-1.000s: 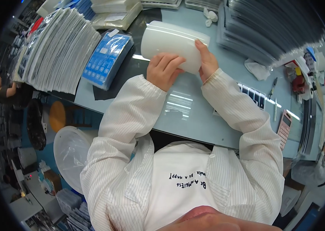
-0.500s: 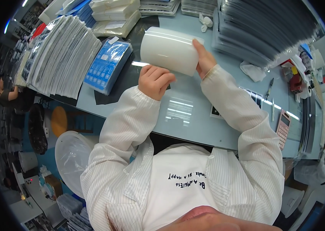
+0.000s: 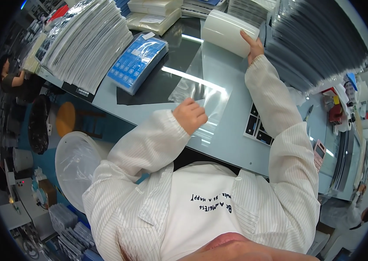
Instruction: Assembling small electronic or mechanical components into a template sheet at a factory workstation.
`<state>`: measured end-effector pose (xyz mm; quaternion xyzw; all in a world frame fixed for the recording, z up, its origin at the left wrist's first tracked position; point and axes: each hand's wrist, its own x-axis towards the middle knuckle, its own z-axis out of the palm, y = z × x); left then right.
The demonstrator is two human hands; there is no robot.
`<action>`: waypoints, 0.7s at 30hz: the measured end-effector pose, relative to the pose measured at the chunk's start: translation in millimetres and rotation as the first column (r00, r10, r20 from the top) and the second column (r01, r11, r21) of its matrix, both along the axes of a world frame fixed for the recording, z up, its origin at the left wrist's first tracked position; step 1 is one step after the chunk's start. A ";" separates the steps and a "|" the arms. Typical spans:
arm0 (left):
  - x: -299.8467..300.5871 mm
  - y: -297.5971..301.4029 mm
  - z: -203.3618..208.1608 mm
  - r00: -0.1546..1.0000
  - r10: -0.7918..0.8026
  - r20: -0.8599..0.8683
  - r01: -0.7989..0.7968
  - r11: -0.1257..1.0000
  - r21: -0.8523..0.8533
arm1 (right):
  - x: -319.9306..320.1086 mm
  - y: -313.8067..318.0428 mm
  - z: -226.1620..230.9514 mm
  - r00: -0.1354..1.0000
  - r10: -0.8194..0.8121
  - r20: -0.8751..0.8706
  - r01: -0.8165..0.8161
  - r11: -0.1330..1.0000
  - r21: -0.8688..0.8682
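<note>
Roll of white film (image 3: 226, 31) lies on the glass table (image 3: 236, 130), upper centre of frame; long axis runs upper left to lower right. Right hand (image 3: 253, 47) is pressed flat, fingers extended, against its right end. Left hand (image 3: 190, 115), frame centre, is closed, pinching the clear sheet (image 3: 205, 93). The sheet is best drawn evenly, roll steadied, to avoid creasing.

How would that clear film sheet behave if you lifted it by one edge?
The clear film sheet, pinched in the left hand, looks thin and see-through, so it is probably floppy and very light. Its glossy surface suggests it may be slippery. The white roll under the right hand might roll.
</note>
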<state>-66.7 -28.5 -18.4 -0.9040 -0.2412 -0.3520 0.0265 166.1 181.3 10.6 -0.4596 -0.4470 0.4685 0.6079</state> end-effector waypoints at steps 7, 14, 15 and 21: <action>-33.7 -82.4 21.3 0.994 -0.030 -0.108 0.011 0.985 -0.172 | 5.7 9.6 5.4 0.977 0.032 -0.211 -0.076 0.976 -0.203; -48.3 -133.4 21.3 0.994 -0.049 -0.096 0.016 0.948 -0.317 | -3.4 14.8 24.2 0.932 0.097 -0.348 -0.193 0.948 -0.252; -50.0 -139.6 21.6 0.993 -0.056 -0.109 0.015 0.939 -0.344 | -2.5 17.9 27.7 0.923 0.110 -0.369 -0.216 0.941 -0.259; -58.5 -173.6 23.3 0.985 -0.113 -0.133 0.034 0.872 -0.488 | 21.8 78.3 -2.0 0.818 0.265 -0.511 -0.430 0.871 -0.237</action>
